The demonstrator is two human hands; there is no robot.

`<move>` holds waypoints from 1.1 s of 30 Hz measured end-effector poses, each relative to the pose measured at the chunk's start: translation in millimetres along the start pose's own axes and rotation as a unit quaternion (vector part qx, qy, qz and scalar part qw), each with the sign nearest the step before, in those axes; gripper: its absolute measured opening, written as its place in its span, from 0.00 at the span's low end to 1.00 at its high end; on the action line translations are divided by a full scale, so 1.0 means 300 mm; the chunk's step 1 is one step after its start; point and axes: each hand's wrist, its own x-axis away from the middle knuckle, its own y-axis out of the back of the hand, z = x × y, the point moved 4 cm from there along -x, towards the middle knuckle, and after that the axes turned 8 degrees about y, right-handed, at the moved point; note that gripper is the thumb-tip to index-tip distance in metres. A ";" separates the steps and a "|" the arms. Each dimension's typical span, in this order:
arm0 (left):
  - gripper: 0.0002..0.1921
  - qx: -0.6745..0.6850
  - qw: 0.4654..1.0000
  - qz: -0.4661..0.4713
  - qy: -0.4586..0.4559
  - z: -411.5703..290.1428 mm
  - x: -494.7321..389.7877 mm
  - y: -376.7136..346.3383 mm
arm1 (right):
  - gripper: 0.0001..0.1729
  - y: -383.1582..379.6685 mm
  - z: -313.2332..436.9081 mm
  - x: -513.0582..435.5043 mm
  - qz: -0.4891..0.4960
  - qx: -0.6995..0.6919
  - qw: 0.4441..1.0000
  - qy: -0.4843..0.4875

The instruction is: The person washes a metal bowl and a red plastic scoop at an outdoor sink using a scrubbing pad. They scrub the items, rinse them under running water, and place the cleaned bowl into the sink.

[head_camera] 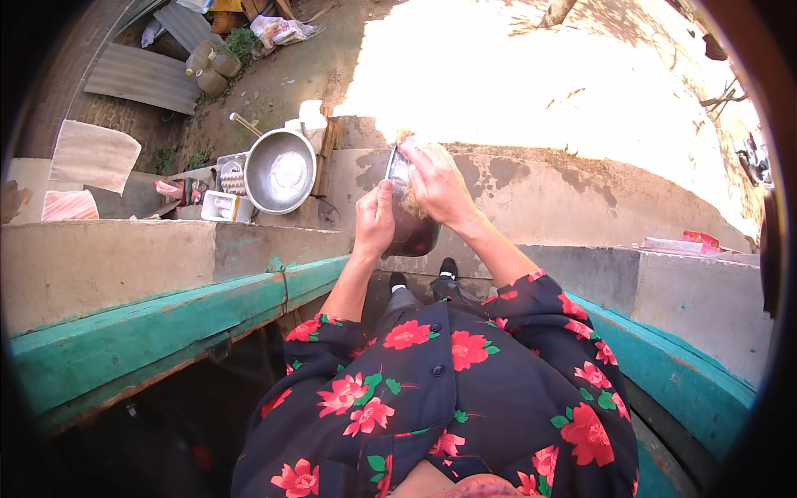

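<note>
A dark, shiny metal pot or bowl point(416, 238) is held tilted in front of my body, above my feet. My left hand point(375, 219) grips its rim on the left side, thumb up. Over the rim and opening lies my right hand point(437, 180), its fingers closed around a tan fibrous clump point(411, 204) that touches the pot. Part of the same material shows above my fingertips. How far the clump reaches inside the pot is hidden by my right hand.
Left of my hands, a large metal basin point(281, 171) stands beside a white container point(226, 206) and stacked wood. Cloths point(94, 155) hang further left. Concrete walls and green door-frame beams point(180, 305) flank me on both sides. Brightly lit ground lies ahead, past a concrete step point(560, 205).
</note>
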 end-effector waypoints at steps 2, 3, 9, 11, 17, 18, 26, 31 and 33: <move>0.24 0.079 0.996 -0.045 0.014 0.001 -0.005 0.000 | 0.21 -0.048 0.163 0.097 0.019 0.056 0.995 0.076; 0.24 0.120 0.990 -0.065 0.020 -0.002 -0.007 -0.005 | 0.21 -0.057 0.195 0.123 0.028 0.084 0.992 0.092; 0.23 -0.029 0.999 -0.021 -0.031 -0.066 0.045 -0.007 | 0.19 0.013 -0.115 -0.057 0.021 -0.101 0.992 -0.079; 0.26 0.001 0.999 -0.039 -0.006 -0.078 0.034 0.000 | 0.19 -0.001 0.007 -0.003 -0.004 -0.007 1.000 0.014; 0.27 0.001 0.998 -0.053 -0.029 -0.056 0.043 -0.003 | 0.18 0.001 0.009 -0.016 0.033 -0.029 0.999 -0.014; 0.27 -0.038 0.998 -0.029 -0.046 -0.073 0.050 -0.015 | 0.19 0.002 -0.131 -0.049 0.057 -0.136 0.982 -0.117; 0.24 0.078 0.992 -0.083 -0.051 -0.048 0.024 -0.006 | 0.18 -0.050 0.144 0.086 0.001 0.067 0.995 0.079; 0.21 -0.039 0.999 -0.009 -0.035 -0.089 0.099 -0.028 | 0.18 -0.013 -0.193 -0.082 0.052 -0.139 0.981 -0.127; 0.21 -0.035 0.998 -0.039 -0.032 -0.056 0.073 0.003 | 0.18 0.007 0.020 -0.047 0.038 -0.083 0.995 -0.042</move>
